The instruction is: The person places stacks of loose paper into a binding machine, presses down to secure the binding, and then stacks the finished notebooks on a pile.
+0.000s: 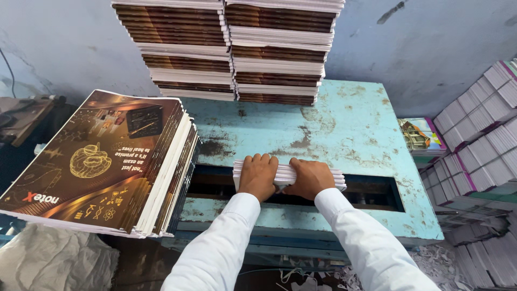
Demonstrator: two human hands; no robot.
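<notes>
Both my hands press on a small stack of white-edged notebooks (334,177) lying at the front edge of a worn turquoise metal table (344,129), beside a dark slot (371,194) in its top. My left hand (257,175) grips the left half of the stack, fingers curled over its far edge. My right hand (311,178) holds the middle and right part. White sleeves cover both arms.
A tall tilted pile of dark brown-covered notebooks (102,161) stands at the left. Two high stacks of notebooks (231,48) stand at the table's back against a blue wall. More notebook stacks (479,140) fill the right side. Paper trimmings (431,264) litter the floor.
</notes>
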